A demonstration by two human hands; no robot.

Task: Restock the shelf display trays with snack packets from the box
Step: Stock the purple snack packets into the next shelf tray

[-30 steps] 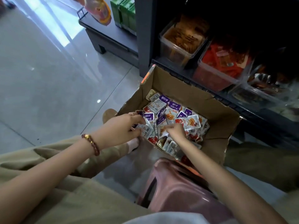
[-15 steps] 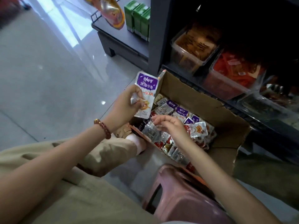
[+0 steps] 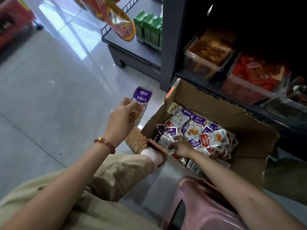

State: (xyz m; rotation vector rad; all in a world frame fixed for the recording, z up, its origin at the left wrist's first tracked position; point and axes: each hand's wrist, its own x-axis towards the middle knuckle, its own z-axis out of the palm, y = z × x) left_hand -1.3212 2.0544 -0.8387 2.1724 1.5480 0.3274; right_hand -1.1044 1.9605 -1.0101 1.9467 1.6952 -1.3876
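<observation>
An open cardboard box point(image 3: 221, 105) sits on the floor below the shelf, holding several small purple, white and red snack packets point(image 3: 196, 130). My left hand point(image 3: 120, 118) holds one purple-topped packet point(image 3: 141, 103) up, left of the box. My right hand point(image 3: 181, 146) is down inside the box at its near edge, fingers curled among the packets; whether it grips one is hidden. On the dark bottom shelf stand clear display trays: one with brown packets point(image 3: 196, 60), one with red packets point(image 3: 239, 90), and a further one point(image 3: 285, 110) at the right.
A pink plastic stool point(image 3: 199, 213) stands in front of me, just near the box. My leg in tan trousers point(image 3: 119, 173) lies left of the box. A low grey shelf point(image 3: 126, 47) with green cartons point(image 3: 149, 29) stands behind, and a bright bag point(image 3: 116, 19) hangs above it.
My left hand took a purple packet out of the box and carried it up and leftwards. My right hand stayed in the box, shifting toward its near edge.
</observation>
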